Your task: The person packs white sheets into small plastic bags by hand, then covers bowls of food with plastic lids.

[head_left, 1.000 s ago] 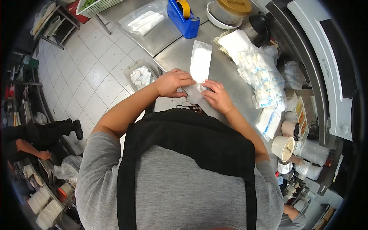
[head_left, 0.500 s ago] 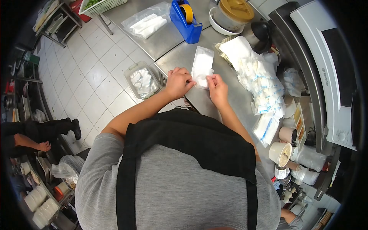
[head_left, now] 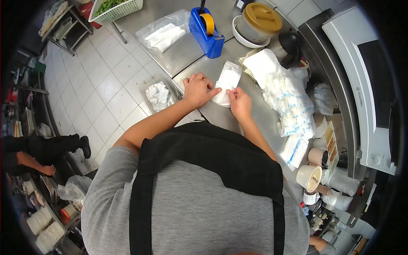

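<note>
A white packet in clear plastic (head_left: 230, 75) lies on the steel table in front of me, its lower end folded or bunched. My left hand (head_left: 198, 91) is at its left side, thumb pressed on the packet and the other fingers curled beside it. From the right, my right hand (head_left: 241, 104) pinches the lower part between thumb and fingers. What exactly is inside the packet is too small to tell. A plastic tub (head_left: 144, 94) of small white packets stands left of my left hand. To the right lies a heap of white packets with blue print (head_left: 289, 91).
A blue tape dispenser (head_left: 208, 44) with yellow tape stands at the back, beside a bag of white rolls (head_left: 165, 36). Behind sits a gold-lidded container (head_left: 261, 19) in a white bowl. Tubs and cups (head_left: 309, 177) line the right. Another person's hand (head_left: 49, 170) shows far left.
The packet has turned slightly clockwise and its lower end looks more folded. My left thumb has moved right, onto the packet. The view has shifted slightly.
</note>
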